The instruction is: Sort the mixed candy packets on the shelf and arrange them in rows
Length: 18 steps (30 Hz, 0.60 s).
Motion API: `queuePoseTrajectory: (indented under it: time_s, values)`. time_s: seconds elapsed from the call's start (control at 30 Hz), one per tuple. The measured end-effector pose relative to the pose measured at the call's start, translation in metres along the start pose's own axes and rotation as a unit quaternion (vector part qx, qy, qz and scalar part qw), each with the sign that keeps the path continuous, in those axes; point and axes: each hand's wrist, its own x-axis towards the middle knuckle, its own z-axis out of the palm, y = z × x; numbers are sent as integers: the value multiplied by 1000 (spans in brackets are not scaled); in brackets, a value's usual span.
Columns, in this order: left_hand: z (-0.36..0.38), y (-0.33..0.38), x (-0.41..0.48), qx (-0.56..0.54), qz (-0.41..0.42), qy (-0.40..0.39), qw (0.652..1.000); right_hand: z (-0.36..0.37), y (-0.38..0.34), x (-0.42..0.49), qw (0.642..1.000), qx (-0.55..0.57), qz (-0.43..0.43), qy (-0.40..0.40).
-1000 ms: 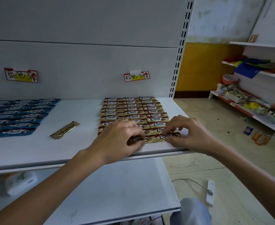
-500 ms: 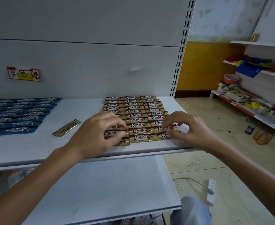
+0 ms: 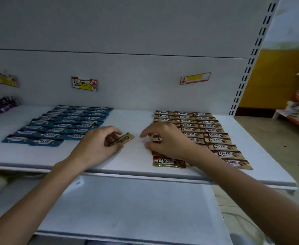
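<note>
Left hand (image 3: 97, 145): fingers curled round the near end of the gold packet (image 3: 125, 138), thumb on top
Right hand (image 3: 169, 142): fingers bent over the left column of the brown rows (image 3: 207, 131); cannot tell whether it pinches a packet
Packet's place: on the bare shelf (image 3: 136, 121), between the blue rows (image 3: 65, 124) and the brown rows
Handling: probably light, thin and crinkly, apt to slide on the smooth shelf
Where to hold: pinch a crimped end or across the long edges; don't squeeze the middle
</note>
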Motion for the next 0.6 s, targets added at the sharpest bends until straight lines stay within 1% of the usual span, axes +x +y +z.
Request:
queuePoseTrajectory:
  time_s: [0.1, 0.2, 0.33, 0.47, 0.53, 0.6]
  values:
    - [0, 2, 0, -45, -7, 23, 999, 8, -6, 14, 999, -8, -5, -32]
    - [0, 8, -1, -77, 13, 41, 996, 11, -8, 20, 999, 1, -25, -21]
    - [1, 17, -5, -136, 19, 46, 989, 11, -8, 20, 998, 18, -50, 32]
    - [3, 29, -9, -163, 65, 68, 982, 4, -9, 8, 993, 31, -40, 103]
    - [4, 35, -10, -233, 61, 52, 969, -3, -11, -4, 989, 47, -32, 140]
    - [6, 41, -11, -302, 50, 17, 952, -12, -13, -20, 985, 77, -8, 152]
